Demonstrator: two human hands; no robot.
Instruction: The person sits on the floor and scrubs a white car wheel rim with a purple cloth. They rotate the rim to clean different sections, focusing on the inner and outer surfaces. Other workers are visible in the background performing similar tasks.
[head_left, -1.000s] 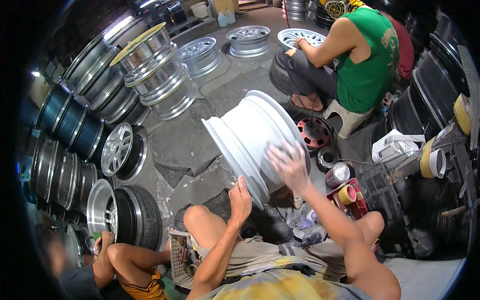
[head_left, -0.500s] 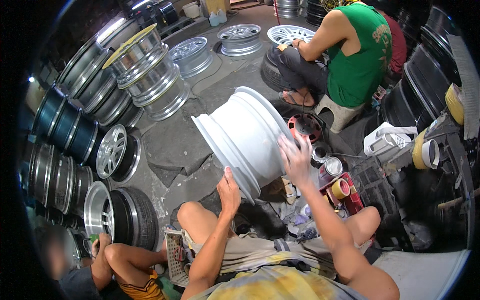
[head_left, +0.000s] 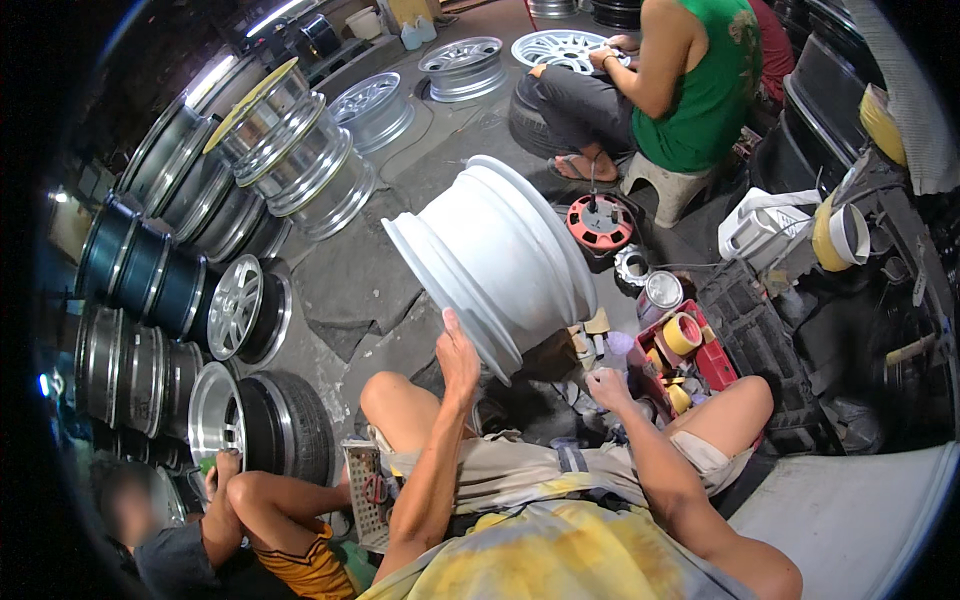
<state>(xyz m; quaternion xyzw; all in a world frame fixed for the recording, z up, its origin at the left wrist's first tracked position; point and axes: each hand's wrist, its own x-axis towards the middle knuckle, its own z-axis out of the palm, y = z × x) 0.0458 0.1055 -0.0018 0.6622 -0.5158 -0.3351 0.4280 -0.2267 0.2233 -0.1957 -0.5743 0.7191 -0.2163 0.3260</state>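
I had the pale grey wheel rim (head_left: 490,255) tilted at the centre of my remote view. The left hand (head_left: 458,358) was closed on its lower lip, thumb pointing up. The right hand (head_left: 606,388), apart from the rim toward the lower right, was curled into a loose fist; I couldn't tell whether it held anything. Just right of it I saw a red tray (head_left: 716,364) with a yellow tape roll (head_left: 683,333), and at upper right a co-worker in a green top (head_left: 700,105).

Wheel workshop: stacked metal rims (head_left: 295,163), tire (head_left: 312,425), tape roll (head_left: 682,333) in red tray (head_left: 716,362)
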